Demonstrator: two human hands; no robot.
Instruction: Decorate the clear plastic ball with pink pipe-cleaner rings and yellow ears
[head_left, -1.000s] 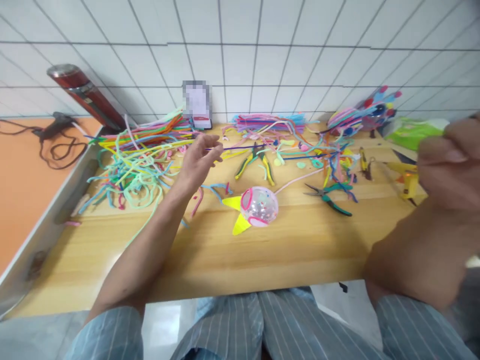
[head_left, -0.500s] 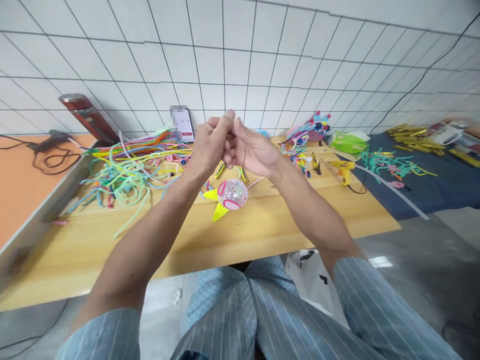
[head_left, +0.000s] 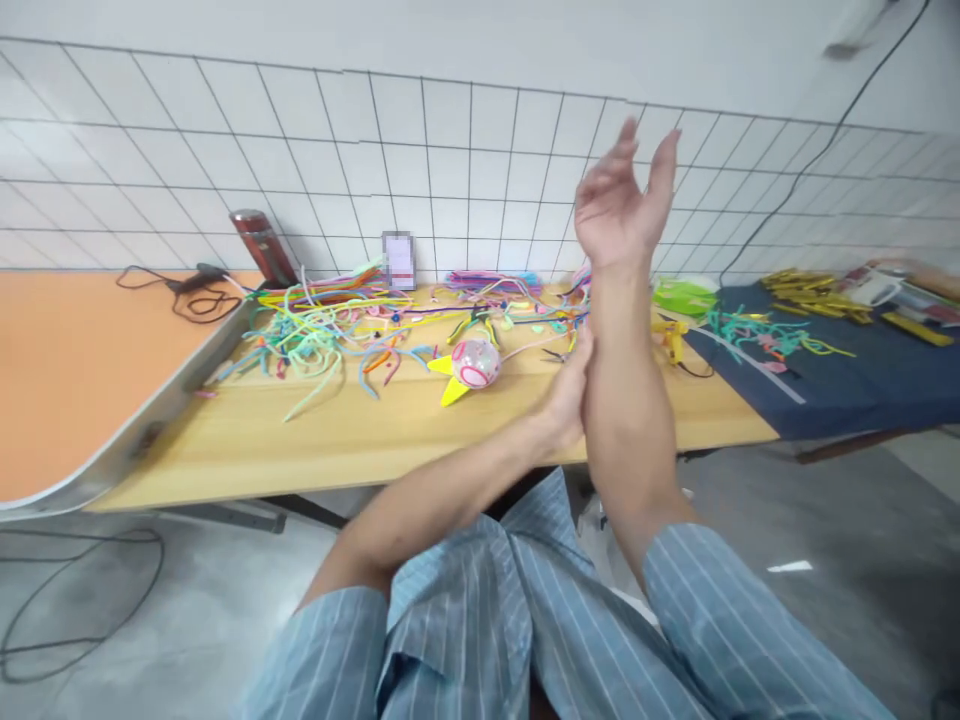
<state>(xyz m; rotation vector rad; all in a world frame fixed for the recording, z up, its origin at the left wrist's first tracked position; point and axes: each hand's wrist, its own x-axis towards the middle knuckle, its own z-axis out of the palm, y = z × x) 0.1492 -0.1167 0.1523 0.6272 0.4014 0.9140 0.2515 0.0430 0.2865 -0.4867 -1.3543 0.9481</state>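
Observation:
My right hand is raised in front of the tiled wall, open, with nothing in it and its fingers spread a little. My left hand is wrapped against my right forearm; its fingers are partly hidden behind the arm. On the wooden table, left of my left hand, lies a clear ball with pink rings and dots. Two yellow pointed pieces stick out from its left side. Behind the ball are pliers with yellow and black handles.
Tangled pipe cleaners cover the table's left part. A red thermos and a phone stand by the wall. To the right are a yellow glue gun, a green packet and a dark blue cloth.
My hands have parted from each other. The right one has gone up and right, and the left has come down onto my right forearm. The view has shifted too.

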